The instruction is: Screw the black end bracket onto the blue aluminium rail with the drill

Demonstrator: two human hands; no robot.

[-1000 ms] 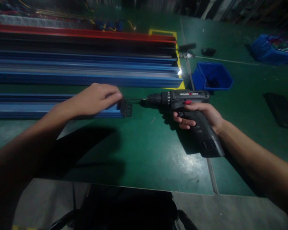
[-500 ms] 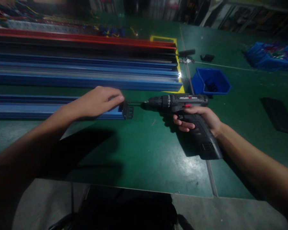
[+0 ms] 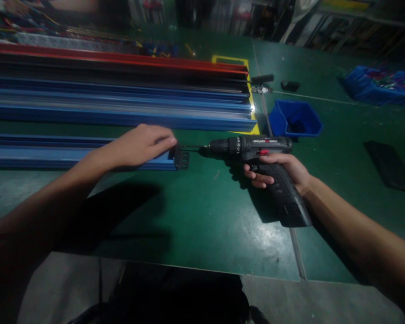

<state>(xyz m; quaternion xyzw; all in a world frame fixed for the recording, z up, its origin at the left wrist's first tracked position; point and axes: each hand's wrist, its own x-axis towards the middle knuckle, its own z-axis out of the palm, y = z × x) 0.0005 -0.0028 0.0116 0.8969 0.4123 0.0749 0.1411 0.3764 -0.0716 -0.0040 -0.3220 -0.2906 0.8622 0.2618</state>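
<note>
My right hand (image 3: 283,171) is wrapped round the grip of a black cordless drill (image 3: 266,144), index finger along its side near the red switch. The drill lies level, and its long thin bit (image 3: 195,146) points left, reaching the black slotted end bracket (image 3: 181,158). That bracket sits at the right end of a blue metal profile (image 3: 54,155). Over this end my left hand (image 3: 143,144) is closed, thumb and fingers by the bracket's upper edge. Its fingertips are partly hidden behind the thumb. Whether a screw is at the bit's tip I cannot tell.
Several blue, black and red profiles (image 3: 121,110) lie parallel behind, on a yellow frame (image 3: 231,58). A blue bin (image 3: 295,118) with dark parts stands behind the drill. Farther right are a black flat piece (image 3: 388,164) and a blue container (image 3: 364,85). The green table's front edge is close to me.
The view has shifted very slightly, so the background sits a little lower. Both hands, the drill and the profile keep practically the same positions relative to one another.
</note>
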